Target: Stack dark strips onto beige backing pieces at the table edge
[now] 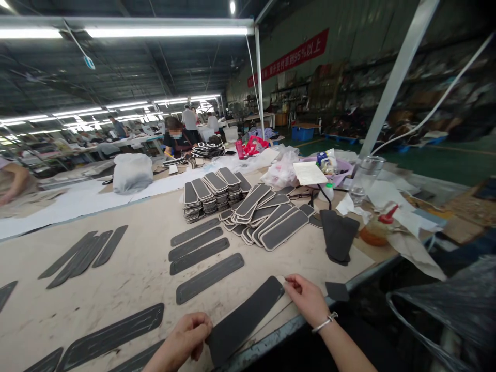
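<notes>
A long dark strip [246, 320] with rounded corners lies aslant at the table's front edge, between my two hands. At its near left end, my left hand [189, 336] is closed, thumb and fingers pinching the edge. My right hand [306, 297], wearing a bangle [324, 322], pinches at the far right corner; a pale edge shows under the strip there. Several similar strips with a shiny outline lie flat beyond, one of them a dark panel [210, 278]. Left of my left hand is a larger dark panel [112, 336].
Stacked pale-edged pads [215, 188] and a loose heap of pads [267, 217] stand farther back. To the right are black pieces [338, 235], a bottle with a red nozzle [380, 225] and a clear jar [366, 178]. A person [180, 139] works across the table.
</notes>
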A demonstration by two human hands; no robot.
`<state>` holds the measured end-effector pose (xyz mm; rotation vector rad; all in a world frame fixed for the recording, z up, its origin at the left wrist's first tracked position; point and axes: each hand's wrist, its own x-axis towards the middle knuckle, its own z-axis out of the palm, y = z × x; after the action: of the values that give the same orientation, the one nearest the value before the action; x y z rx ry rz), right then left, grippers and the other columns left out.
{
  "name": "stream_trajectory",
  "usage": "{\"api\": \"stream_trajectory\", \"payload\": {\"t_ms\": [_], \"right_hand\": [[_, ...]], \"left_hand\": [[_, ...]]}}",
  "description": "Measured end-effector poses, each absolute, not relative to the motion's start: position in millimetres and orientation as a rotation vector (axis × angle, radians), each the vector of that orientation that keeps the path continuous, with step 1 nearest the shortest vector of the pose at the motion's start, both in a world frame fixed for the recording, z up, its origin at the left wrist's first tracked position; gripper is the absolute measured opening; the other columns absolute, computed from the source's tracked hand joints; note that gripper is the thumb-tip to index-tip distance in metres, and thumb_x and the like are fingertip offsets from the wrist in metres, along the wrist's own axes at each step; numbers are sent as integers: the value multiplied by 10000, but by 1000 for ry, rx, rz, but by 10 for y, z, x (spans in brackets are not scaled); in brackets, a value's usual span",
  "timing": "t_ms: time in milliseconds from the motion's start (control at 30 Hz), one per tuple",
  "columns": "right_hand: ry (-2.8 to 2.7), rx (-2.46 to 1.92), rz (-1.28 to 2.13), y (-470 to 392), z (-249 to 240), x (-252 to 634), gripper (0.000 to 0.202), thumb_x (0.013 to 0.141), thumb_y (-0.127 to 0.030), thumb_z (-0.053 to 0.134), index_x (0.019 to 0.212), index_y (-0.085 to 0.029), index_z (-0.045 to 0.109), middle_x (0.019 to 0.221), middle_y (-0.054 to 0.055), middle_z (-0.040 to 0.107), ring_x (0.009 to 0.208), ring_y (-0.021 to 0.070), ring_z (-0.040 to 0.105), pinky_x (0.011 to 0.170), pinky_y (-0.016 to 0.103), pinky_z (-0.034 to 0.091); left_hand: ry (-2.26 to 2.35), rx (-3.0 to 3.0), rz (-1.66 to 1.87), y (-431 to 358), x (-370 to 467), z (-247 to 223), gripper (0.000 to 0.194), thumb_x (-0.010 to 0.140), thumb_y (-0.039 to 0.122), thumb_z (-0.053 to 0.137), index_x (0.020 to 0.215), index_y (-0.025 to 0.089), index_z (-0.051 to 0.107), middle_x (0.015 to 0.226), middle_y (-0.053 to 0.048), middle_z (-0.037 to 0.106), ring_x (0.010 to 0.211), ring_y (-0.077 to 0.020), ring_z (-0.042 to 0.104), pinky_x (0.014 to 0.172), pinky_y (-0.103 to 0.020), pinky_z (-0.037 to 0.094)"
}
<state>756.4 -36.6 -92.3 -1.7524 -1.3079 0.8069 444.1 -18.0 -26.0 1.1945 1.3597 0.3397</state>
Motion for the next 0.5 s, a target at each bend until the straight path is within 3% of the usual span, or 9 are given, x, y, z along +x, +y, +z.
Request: {"api": "stream_trajectory", "payload": {"t_ms": [200, 400, 500], "right_hand": [[-1419, -1922, 668, -304, -927, 7483, 118, 693, -273, 595, 775, -205, 646, 727, 13, 599, 655, 160, 544, 649, 288, 403], [-1433, -2057, 681, -234, -884, 7446, 17, 649, -238, 623, 658, -228, 634, 662, -6, 586, 620, 150, 524, 585, 269, 340], [-1443, -2068, 687, -241, -871, 7465, 66, 662, -250, 602, 601, -226, 605, 644, -11, 579, 610, 142, 510, 571, 261, 321]], "left_hand": [[1353, 1134, 331, -147, 4441, -347, 201, 638, 364, 520, 676, 168, 495, 354, 102, 354, 343, -66, 370, 414, -189, 205], [1358, 1127, 437, -209, 4465, -245, 200, 681, 356, 523, 682, 157, 534, 369, 60, 459, 400, -71, 421, 461, -181, 257], [1366, 1082, 443, -196, 4479, -276, 188, 658, 340, 559, 644, 155, 529, 424, 37, 517, 434, -78, 462, 463, -177, 295]]}}
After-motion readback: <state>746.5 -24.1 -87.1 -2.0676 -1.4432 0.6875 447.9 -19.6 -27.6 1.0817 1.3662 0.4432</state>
